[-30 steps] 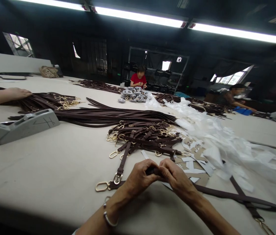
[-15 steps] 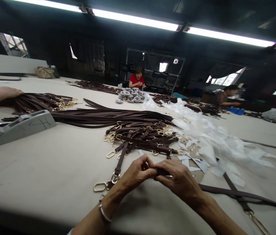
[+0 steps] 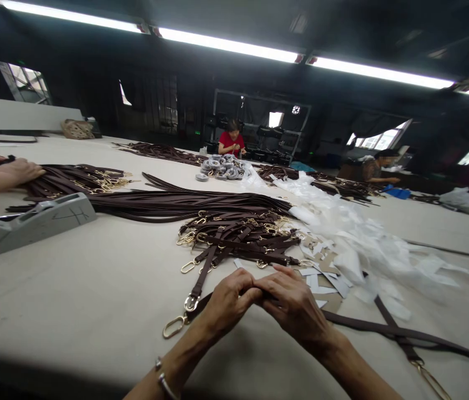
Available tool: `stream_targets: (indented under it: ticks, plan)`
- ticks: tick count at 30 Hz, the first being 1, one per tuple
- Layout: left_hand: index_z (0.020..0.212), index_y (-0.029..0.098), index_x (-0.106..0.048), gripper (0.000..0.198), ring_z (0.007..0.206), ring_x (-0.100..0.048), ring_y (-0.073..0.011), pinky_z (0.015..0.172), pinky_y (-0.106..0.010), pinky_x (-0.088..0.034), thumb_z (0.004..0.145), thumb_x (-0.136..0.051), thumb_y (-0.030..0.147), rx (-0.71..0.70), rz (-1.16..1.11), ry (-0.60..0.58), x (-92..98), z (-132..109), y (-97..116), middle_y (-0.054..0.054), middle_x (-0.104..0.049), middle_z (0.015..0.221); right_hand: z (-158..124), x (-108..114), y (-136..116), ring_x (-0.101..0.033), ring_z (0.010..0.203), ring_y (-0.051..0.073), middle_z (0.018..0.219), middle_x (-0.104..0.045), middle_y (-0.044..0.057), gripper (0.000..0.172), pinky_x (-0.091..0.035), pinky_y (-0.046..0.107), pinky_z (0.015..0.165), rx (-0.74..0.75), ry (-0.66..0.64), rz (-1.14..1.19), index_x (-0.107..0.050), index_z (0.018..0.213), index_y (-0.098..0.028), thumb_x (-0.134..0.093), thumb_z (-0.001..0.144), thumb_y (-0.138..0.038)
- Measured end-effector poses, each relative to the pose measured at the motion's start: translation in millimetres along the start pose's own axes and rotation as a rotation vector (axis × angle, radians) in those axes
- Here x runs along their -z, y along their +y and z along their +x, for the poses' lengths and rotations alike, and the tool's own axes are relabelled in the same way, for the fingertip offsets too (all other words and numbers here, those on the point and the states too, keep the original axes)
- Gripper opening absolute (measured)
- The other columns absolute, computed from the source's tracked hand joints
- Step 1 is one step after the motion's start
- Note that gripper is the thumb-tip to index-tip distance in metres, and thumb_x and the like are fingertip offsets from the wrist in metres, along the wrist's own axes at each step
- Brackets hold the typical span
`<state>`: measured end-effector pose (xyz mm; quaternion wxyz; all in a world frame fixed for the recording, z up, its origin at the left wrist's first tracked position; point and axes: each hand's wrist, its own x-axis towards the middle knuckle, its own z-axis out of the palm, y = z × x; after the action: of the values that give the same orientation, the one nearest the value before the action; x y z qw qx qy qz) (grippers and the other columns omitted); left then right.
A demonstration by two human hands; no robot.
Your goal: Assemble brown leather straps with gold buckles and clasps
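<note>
The dark section that was seen between the fingers half a second ago is now almost wholly covered. The knuckles of the bare right hand (image 3: 294,305) have been brought over it, and its fingertips are set against those of the bare left hand (image 3: 232,297), on whose wrist an open silver metal bangle (image 3: 166,384) is worn. Both grips are closed, apparently pinched on the long dark brown leather strap (image 3: 201,305); the exact hold is hidden by the fingers.

The strap is placed low over the near side of the broad off-white counter (image 3: 105,311). Its end, with a gold oval metal ring (image 3: 174,328), is left showing beside the left wrist and is tilted more steeply than before. Whether the dark length emerging past the right wrist belongs to it cannot be told.

By this change, the work is judged to be centred on one short stretch of strap. The tangled heap of brown buckled straps (image 3: 238,241) beyond is left undisturbed.
</note>
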<state>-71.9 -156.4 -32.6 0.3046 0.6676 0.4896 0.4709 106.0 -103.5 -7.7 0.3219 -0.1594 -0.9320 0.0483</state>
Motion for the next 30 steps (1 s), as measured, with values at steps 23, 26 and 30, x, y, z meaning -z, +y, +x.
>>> stream_targets:
  ticks: [23, 26, 30]
  plan:
    - [0.101, 0.018, -0.060, 0.036, 0.074, -0.058, -0.0134, 0.066, -0.023, -0.045, 0.069, -0.076, 0.017, 0.195, -0.370, -0.007, 35.5, -30, 10, 0.000, -0.065, 0.086, 33, 2, -26, -0.057, 0.058, 0.013, 0.066, -0.063, 0.000, 0.028, -0.044, 0.022, 0.055, -0.672, -0.390, 0.799, -0.060, 0.075, -0.017, -0.055, 0.090, -0.040]
    - [0.090, 0.016, -0.068, 0.019, 0.076, -0.061, -0.0166, 0.071, -0.026, -0.046, 0.073, -0.076, 0.021, 0.138, -0.247, 0.044, 26.9, -33, 13, -0.002, -0.069, 0.081, 34, -3, -26, -0.047, 0.046, 0.009, 0.060, -0.060, -0.001, 0.041, -0.034, 0.019, 0.043, -0.695, -0.365, 0.824, -0.057, 0.072, -0.017, -0.055, 0.089, -0.054]
    - [0.086, 0.016, -0.070, 0.013, 0.076, -0.061, -0.0173, 0.071, -0.027, -0.047, 0.075, -0.073, 0.022, 0.071, -0.248, 0.216, 22.9, -36, 11, -0.003, -0.068, 0.082, 32, -10, -20, -0.033, 0.037, 0.006, 0.047, -0.052, -0.004, 0.049, -0.021, 0.019, 0.037, -0.761, -0.341, 0.884, -0.056, 0.067, -0.017, -0.060, 0.083, -0.063]
